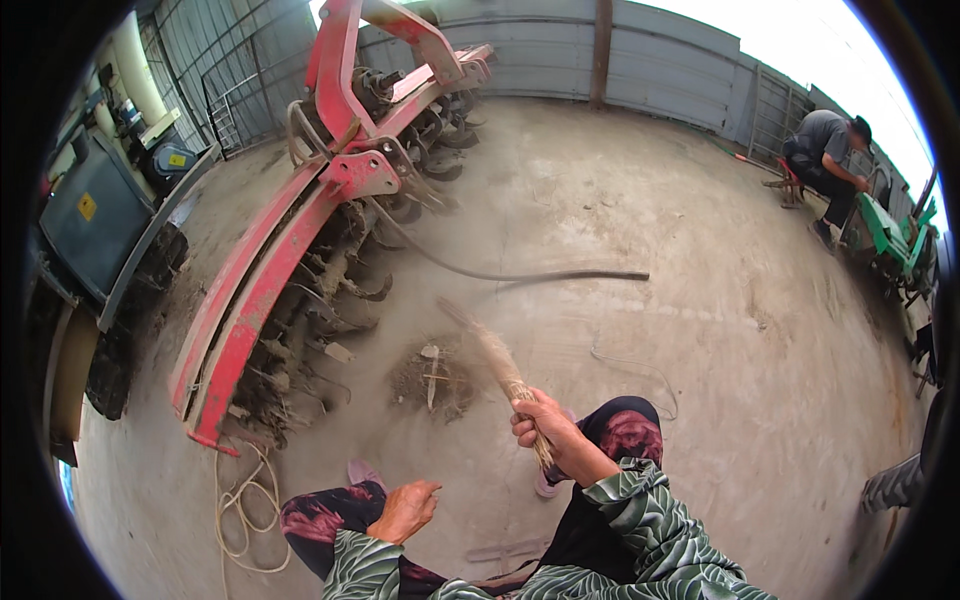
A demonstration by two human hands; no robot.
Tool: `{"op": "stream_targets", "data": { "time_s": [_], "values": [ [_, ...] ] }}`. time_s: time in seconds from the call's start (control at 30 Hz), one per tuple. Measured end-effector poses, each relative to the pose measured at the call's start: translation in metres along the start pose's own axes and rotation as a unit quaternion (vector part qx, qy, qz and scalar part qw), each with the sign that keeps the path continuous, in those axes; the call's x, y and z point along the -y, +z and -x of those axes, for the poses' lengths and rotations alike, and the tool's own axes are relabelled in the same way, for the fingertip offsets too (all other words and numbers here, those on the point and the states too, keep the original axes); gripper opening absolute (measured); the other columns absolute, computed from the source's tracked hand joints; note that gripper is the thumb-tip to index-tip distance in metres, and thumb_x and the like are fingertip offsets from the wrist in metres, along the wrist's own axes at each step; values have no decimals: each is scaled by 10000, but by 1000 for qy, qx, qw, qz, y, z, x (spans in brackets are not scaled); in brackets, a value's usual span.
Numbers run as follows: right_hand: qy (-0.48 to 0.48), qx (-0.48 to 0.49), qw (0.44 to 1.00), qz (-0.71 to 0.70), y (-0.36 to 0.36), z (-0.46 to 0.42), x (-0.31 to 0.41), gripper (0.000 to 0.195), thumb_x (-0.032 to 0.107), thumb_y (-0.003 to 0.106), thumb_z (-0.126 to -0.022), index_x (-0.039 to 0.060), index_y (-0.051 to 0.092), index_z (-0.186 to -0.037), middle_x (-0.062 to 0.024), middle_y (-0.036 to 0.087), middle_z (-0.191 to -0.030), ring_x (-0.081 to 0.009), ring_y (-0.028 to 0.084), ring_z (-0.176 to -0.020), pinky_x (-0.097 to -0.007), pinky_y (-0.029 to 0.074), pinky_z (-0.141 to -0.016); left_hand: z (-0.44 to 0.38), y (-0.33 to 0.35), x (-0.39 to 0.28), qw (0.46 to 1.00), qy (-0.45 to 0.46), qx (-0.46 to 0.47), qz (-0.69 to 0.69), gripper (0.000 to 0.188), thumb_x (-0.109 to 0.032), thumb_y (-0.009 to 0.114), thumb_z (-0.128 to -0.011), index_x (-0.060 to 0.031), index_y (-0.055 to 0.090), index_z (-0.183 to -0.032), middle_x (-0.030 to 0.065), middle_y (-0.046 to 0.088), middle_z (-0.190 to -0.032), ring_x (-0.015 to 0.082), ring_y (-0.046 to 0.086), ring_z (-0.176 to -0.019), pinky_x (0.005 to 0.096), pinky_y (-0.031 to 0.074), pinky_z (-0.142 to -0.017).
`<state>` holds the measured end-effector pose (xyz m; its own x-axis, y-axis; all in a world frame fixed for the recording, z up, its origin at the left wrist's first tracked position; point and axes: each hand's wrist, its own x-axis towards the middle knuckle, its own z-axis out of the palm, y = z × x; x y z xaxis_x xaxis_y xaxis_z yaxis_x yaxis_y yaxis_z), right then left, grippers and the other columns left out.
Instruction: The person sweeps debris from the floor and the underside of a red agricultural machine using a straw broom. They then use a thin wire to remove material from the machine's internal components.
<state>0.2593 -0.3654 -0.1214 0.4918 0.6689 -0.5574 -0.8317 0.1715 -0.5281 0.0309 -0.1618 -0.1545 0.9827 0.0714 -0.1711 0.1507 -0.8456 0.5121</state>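
My right hand (553, 429) grips the bound end of a straw hand broom (499, 356), whose bristles point forward and left over the concrete floor. The broom's far tip is blurred. Beside that tip lies a heap of dirt and dry plant scraps (433, 379) on the floor. Over my left knee rests my left hand (409, 511), its fingers loosely curled and nothing seen in them. In front of me to the left stands a red rotary tiller (259, 322). Soil and straw cling to its curved blades (330, 277).
A black hose (525, 277) runs from the tiller across the floor. Pale rope (247, 517) lies coiled at left; a thin cord (637, 364) lies at right. Dark machinery (97, 210) stands far left. At far right a seated person (825, 157) bends over a green machine (889, 232).
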Motion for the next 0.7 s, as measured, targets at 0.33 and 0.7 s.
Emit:
{"op": "stream_targets", "data": {
  "time_s": [0.33,0.7],
  "values": [
    [-69,-76,995,3,-12,6,14,191,59,546,-855,97,379,-941,-15,428,-741,-73,421,-547,-190,351,-405,87,-80,-29,912,-126,-346,-179,321,-25,553,-782,-20,580,-1102,142,548,-1089,331,512,-1030,420,399,-885],
    [-113,-90,985,97,4,-23,94,162,79,549,-871,90,405,-944,-38,448,-733,-61,408,-528,-183,326,-396,161,-52,-34,837,-323,-440,-41,481,-205,419,-927,8,379,-1357,228,362,-1360,382,365,-1253,462,269,-1051]
  ]
}}
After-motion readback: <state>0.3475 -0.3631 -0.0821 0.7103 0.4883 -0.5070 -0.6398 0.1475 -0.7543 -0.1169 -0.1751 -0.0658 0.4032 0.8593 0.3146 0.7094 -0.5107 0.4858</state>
